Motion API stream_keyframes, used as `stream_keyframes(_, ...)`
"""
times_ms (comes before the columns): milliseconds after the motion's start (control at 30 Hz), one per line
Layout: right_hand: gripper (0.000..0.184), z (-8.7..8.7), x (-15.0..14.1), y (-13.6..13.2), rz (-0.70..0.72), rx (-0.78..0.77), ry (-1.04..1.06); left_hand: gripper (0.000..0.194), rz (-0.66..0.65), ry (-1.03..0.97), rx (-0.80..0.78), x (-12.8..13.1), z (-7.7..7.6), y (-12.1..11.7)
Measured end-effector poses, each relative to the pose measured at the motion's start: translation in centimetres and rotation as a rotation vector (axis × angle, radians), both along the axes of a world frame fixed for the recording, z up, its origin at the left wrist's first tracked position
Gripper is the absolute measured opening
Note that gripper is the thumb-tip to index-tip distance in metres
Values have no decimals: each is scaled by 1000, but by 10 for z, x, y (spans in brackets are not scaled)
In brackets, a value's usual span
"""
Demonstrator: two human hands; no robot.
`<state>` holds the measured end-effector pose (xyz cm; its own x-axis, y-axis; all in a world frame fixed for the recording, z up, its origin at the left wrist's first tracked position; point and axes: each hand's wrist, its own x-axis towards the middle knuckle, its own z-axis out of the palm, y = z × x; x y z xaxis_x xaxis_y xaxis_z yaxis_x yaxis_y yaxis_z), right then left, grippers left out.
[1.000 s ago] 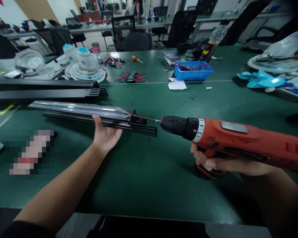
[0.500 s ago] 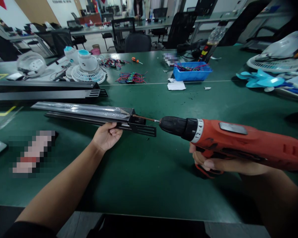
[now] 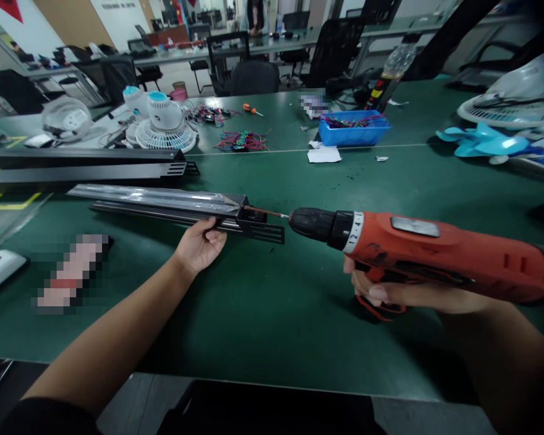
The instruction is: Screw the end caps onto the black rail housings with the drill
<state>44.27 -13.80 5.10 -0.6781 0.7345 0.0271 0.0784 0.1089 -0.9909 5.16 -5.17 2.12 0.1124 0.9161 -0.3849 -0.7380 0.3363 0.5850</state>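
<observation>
My left hand [image 3: 202, 243] is closed on the lower edge of a long black metal housing [image 3: 176, 208], near its slotted right end. Clear plastic film covers part of the housing's top. My right hand [image 3: 381, 291] grips the handle of a red and black cordless drill [image 3: 435, 257], which points left. From its chuck a long thin bit [image 3: 269, 212] reaches to the end of the housing; whether its tip sits on a screw is hidden. A tiny dark piece, perhaps a screw, lies on the green table [image 3: 272, 326] below the slotted end.
More long black housings [image 3: 81, 166] lie at the left. Behind stand white fans [image 3: 163, 121], wired circuit boards [image 3: 242, 141], an orange screwdriver [image 3: 252, 109], a blue bin [image 3: 354, 132] and a bottle [image 3: 392, 72]. Blue fan blades [image 3: 485, 142] lie at the right. A person [image 3: 255, 18] is in the background.
The view has shifted slightly. The drill has come a little left and up in the picture, its bit still at the housing's end. Both hands keep their holds.
</observation>
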Motion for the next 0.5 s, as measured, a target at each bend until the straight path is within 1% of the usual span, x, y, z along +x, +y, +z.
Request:
stream_keyframes(100, 31, 6, -1, -1, 10, -18, -50, 31, -9, 3, -12, -1, 1, -1)
stream_keyframes(167, 25, 9, -2, -2, -14, -19, -98, 29, -10, -2, -24, -1, 1, -1)
stream_keyframes(233, 25, 10, -2, -2, -22, -15, -80, 29, -14, -2, -19, -3, 0, 0)
stream_keyframes(367, 28, 7, -2, -2, 11, -38, -59, 32, -42, 16, 7, -5, -3, 2)
stream_keyframes(500, 26, 8, -6, -3, -9, -36, -25, 30, -86, 24, -14, -11, -3, 4)
